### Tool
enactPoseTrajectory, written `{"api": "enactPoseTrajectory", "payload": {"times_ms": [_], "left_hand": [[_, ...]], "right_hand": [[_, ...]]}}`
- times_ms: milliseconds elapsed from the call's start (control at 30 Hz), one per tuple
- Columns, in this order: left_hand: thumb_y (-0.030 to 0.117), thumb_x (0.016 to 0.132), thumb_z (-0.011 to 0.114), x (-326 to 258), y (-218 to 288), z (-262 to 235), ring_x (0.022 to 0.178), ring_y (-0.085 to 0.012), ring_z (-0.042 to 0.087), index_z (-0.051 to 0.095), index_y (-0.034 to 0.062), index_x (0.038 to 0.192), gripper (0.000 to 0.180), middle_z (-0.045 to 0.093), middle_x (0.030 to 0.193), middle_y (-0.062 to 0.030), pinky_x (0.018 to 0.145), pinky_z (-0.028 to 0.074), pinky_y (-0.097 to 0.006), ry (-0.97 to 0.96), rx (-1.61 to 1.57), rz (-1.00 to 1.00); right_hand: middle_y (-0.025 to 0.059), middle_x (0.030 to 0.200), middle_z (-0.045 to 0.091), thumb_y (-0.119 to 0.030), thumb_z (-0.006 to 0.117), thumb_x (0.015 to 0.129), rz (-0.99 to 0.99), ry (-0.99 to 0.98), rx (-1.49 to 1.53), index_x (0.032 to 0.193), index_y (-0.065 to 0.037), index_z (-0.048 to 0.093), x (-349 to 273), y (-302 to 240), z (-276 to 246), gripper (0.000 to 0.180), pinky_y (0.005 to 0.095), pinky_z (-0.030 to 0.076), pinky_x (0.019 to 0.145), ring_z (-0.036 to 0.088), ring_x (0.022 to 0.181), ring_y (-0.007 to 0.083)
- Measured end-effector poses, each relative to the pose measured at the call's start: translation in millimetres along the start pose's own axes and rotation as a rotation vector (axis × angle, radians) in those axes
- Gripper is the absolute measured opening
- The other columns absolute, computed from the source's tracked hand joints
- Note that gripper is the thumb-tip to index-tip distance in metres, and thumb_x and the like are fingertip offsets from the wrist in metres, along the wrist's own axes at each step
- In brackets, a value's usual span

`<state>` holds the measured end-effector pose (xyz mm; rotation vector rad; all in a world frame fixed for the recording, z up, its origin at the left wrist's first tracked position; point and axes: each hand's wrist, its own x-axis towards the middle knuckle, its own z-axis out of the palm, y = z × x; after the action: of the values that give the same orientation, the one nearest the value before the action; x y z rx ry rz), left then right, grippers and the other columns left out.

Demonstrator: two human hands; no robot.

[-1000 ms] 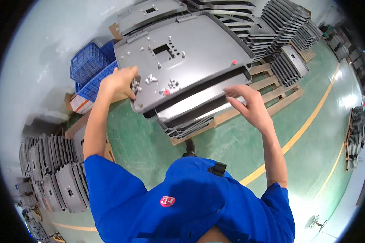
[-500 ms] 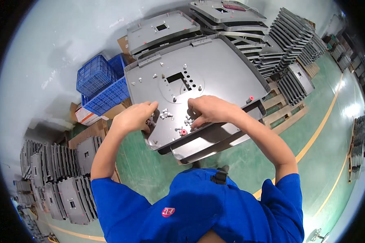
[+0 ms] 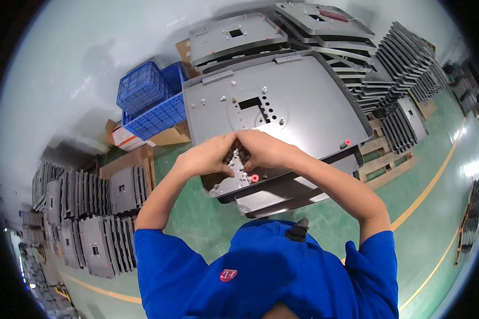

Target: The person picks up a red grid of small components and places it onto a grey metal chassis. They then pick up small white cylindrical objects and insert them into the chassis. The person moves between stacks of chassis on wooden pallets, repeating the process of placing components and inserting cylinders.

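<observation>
My left hand (image 3: 206,156) and my right hand (image 3: 265,151) rest at the near side of a grey metal panel (image 3: 316,109), fingertips meeting. Thumbs stand apart from curved fingers, so both hands are open and cupped. Between them lies a heap of small metal fittings (image 3: 237,161), partly covered by the fingers. A pink-red ring-shaped piece (image 3: 254,178) sits beside my right thumb at the panel's near edge. Farther back, the panel has a dark rectangular cutout (image 3: 248,103), with several small studs standing round it. At its right corner is a red cylinder (image 3: 347,143).
Behind the panel stand another raised-rim panel (image 3: 213,39) and a tall panel stack (image 3: 356,45). Blue plastic crates (image 3: 155,118) are at the left, near a cardboard box (image 3: 171,135). More panels (image 3: 98,242) stand upright at lower left. A wooden pallet (image 3: 391,167) lies right.
My hands have come together from either side, bringing the separate groups of fittings into one heap between them. The whole view has shifted slightly, so the panel appears farther right.
</observation>
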<state>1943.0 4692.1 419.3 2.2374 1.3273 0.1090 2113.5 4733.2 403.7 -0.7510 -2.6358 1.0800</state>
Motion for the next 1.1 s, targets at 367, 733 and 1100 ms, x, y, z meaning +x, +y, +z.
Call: {"api": "enactPoseTrajectory", "payload": {"times_ms": [367, 733, 1100], "left_hand": [[0.017, 0.062, 0.068, -10, -6, 13, 0.083, -0.0365, 0.052, 0.046, -0.0054, 0.088, 0.041, 0.054, 0.085, -0.0222, 0.07, 0.042, -0.037, 0.231, -0.133, -0.008], [0.008, 0.065, 0.061, -21, -6, 15, 0.082, -0.0311, 0.056, 0.049, -0.0035, 0.09, 0.03, 0.056, 0.083, -0.0209, 0.07, 0.044, -0.035, 0.321, -0.305, -0.057], [0.001, 0.072, 0.051, -15, -19, 29, 0.073, -0.0119, 0.056, 0.047, -0.0024, 0.09, 0.019, 0.056, 0.076, -0.0112, 0.062, 0.044, -0.027, 0.375, -0.323, -0.06]], "right_hand": [[0.013, 0.066, 0.056, -0.01, 0.073, 0.049, 0.052, 0.133, 0.024, 0.078, 0.005, 0.05, 13, 5, 16, 0.04, 0.0303, 0.044, 0.056, 0.056, 0.063, 0.0232], [0.0112, 0.067, 0.056, -0.004, 0.068, 0.054, 0.077, 0.135, 0.074, 0.077, 0.005, 0.048, 17, 8, 23, 0.032, 0.0255, 0.048, 0.051, 0.057, 0.059, 0.0168], [0.0115, 0.064, 0.055, -0.007, 0.068, 0.056, 0.158, 0.135, 0.222, 0.074, 0.006, 0.049, 11, -2, 22, 0.03, 0.0264, 0.047, 0.046, 0.056, 0.056, 0.0163]]}}
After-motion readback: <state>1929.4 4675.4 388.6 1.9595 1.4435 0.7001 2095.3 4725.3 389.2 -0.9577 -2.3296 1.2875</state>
